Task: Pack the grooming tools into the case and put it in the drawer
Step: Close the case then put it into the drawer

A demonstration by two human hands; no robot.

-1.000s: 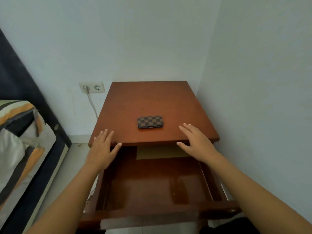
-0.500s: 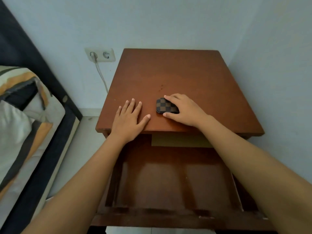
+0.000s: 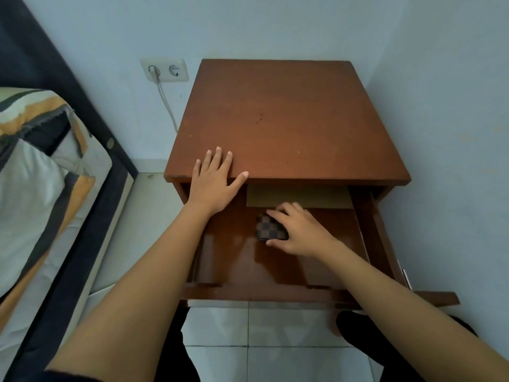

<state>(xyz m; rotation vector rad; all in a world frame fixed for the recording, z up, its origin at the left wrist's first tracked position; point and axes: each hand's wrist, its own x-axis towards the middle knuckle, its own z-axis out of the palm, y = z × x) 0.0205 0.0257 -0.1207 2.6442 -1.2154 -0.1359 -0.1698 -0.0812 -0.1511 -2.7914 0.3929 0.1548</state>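
The closed brown checkered case (image 3: 268, 228) is down inside the pulled-out drawer (image 3: 374, 232) of the wooden nightstand (image 3: 289, 119), near the drawer's middle. My right hand (image 3: 300, 232) is over the case's right side with the fingers wrapped around it. I cannot tell whether the case touches the drawer floor. My left hand (image 3: 216, 180) lies flat and spread on the nightstand's front left edge, holding nothing. No loose grooming tools are visible.
A tan sheet (image 3: 297, 195) lies at the back of the drawer. A bed with a striped pillow (image 3: 35, 175) stands at the left, a wall socket with a white cable (image 3: 165, 70) behind it. Walls close in behind and at the right. Tiled floor (image 3: 261, 340) lies below.
My right hand has carried the case off the nightstand top and down into the drawer. My left hand has stayed on the front left of the top. The view shifted.
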